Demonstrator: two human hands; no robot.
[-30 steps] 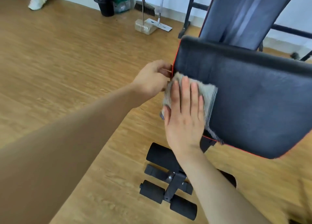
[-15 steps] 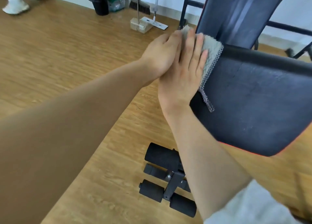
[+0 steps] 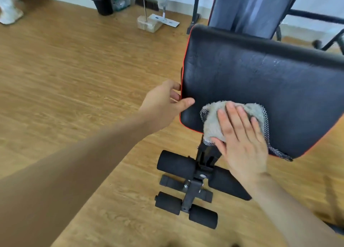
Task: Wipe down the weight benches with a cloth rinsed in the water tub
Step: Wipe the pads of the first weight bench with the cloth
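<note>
Black, red-piped surface [image 3: 260, 83] shows damp streaks across its far part, so we judge the wiping well under way; the backrest [image 3: 249, 8] may remain. Our right hand [image 3: 242, 144] presses flat, fingers straight, on the grey cloth [image 3: 212, 124] at the near edge. Our left hand [image 3: 163, 103] grips the surface's left edge, thumb on top.

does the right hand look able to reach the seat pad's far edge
Probably yes: the right hand lies flat on the cloth at the near edge of the seat pad, the pad beyond it is bare, and the left hand grips the side.
</note>
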